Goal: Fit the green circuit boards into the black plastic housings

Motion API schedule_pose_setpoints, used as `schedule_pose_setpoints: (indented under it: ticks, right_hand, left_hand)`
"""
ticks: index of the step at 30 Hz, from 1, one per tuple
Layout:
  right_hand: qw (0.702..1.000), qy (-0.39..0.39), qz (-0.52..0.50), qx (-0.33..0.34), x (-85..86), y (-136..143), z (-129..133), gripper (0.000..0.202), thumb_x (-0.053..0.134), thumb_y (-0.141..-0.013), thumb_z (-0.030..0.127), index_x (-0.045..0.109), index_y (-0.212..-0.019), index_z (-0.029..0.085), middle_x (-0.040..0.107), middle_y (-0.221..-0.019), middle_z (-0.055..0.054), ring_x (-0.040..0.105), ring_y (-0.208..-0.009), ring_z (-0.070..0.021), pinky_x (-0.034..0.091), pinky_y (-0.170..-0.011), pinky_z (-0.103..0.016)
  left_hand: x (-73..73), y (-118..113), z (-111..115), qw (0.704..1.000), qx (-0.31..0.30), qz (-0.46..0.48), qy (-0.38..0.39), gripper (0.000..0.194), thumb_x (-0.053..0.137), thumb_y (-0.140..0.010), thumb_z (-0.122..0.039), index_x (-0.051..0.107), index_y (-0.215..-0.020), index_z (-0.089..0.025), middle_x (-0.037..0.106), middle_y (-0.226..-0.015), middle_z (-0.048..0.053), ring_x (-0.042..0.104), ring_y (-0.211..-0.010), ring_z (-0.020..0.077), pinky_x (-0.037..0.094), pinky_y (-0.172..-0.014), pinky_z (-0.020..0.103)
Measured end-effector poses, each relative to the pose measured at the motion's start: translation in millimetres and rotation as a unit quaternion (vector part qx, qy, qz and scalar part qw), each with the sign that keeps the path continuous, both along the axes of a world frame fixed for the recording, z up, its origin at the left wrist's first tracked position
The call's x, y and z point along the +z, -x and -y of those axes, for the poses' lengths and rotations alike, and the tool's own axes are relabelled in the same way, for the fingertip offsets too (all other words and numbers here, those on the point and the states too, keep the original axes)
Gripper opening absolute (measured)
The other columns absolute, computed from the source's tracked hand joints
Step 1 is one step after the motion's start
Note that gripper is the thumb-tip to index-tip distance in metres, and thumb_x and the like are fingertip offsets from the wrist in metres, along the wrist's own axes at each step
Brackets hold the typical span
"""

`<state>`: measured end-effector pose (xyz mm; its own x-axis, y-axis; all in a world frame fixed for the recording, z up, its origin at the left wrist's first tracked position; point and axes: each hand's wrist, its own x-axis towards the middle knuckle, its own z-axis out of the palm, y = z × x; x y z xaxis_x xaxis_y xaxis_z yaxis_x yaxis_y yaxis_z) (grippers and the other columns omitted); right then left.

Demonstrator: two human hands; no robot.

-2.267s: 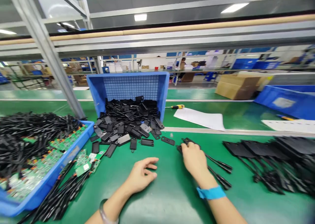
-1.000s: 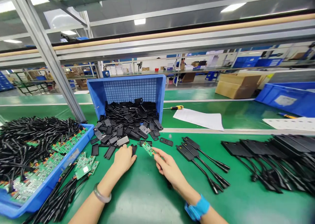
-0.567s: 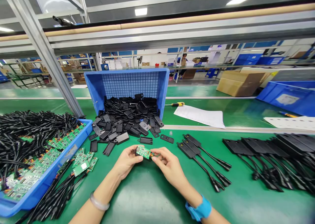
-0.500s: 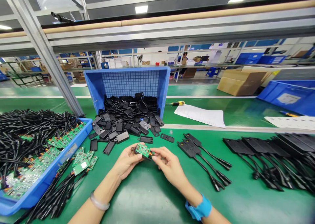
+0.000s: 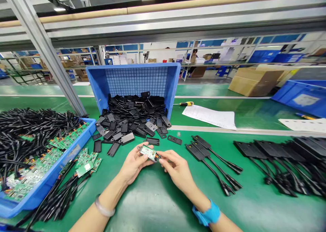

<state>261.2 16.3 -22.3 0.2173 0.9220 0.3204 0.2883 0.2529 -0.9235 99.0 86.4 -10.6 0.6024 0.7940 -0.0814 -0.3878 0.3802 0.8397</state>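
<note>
With the green circuit board [image 5: 148,152] as the clock's center, it sits in a black case [image 5: 155,159] between the person's 2 hands. The left hand [image 5: 133,164] has its fingers clamped on the case; the right hand [image 5: 177,167] has its thumb and index finger bent at the board's wire end, but I cannot tell whether they pinch the wires.

At 12 o'clock, a blue bin [image 5: 137,66] lies on its side, its mouth toward the person. Loose black covers [image 5: 134,111] heap inside and spill onto the green table [image 5: 158,208].

At 9 o'clock, a blue tray [image 5: 48,174] is filled with boards and black cables [image 5: 25,128]; more boards [image 5: 84,170] lie just outside it.

At 3 o'clock are 3 cabled cases [image 5: 197,150]. At 2 o'clock stand a cardboard box [image 5: 254,82] and another blue bin [image 5: 285,92], contents hidden.
</note>
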Motion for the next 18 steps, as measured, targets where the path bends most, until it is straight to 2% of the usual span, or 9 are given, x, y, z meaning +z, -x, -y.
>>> schedule_pose_setpoints:
  ticks: [7, 12, 18]
  right_hand:
    - [0.983, -0.107, 0.138, -0.046, 2.4, 1.9, 2.5, 0.023, 0.057, -0.086, 0.020, 0.071, -0.103, 0.024, 0.063, -0.082, -0.004, 0.060, -0.073, -0.0159, 0.051, -0.066, -0.027]
    - [0.973, -0.142, 0.174, -0.057, 3.0, 3.0, 3.1, 0.023, 0.055, -0.087, 0.018, 0.070, -0.104, 0.023, 0.063, -0.082, -0.004, 0.061, -0.072, -0.0152, 0.052, -0.064, -0.026]
    - [0.971, -0.135, 0.192, -0.051, -0.2, 2.6, 1.6, 0.021, 0.054, -0.087, 0.019, 0.071, -0.100, 0.022, 0.063, -0.081, -0.004, 0.062, -0.072, -0.0153, 0.052, -0.065, -0.025]
  left_hand:
    - [-4.0, -2.8, 1.6, 1.000, 0.006, 0.004, 0.012, 0.045, 0.069, -0.078, -0.021, 0.052, -0.119, -0.018, 0.061, -0.118, 0.012, 0.060, -0.102, 0.0219, 0.051, -0.088, 0.039]
    - [-6.3, -3.7, 2.1, 1.000, 0.018, -0.013, 0.004, 0.048, 0.068, -0.078, -0.022, 0.050, -0.122, -0.019, 0.061, -0.117, 0.011, 0.059, -0.104, 0.0231, 0.052, -0.087, 0.040]
    - [-5.1, -1.7, 2.6, 1.000, -0.008, 0.003, -0.006, 0.052, 0.070, -0.076, -0.021, 0.049, -0.123, -0.022, 0.056, -0.126, 0.010, 0.060, -0.105, 0.0229, 0.050, -0.089, 0.039]
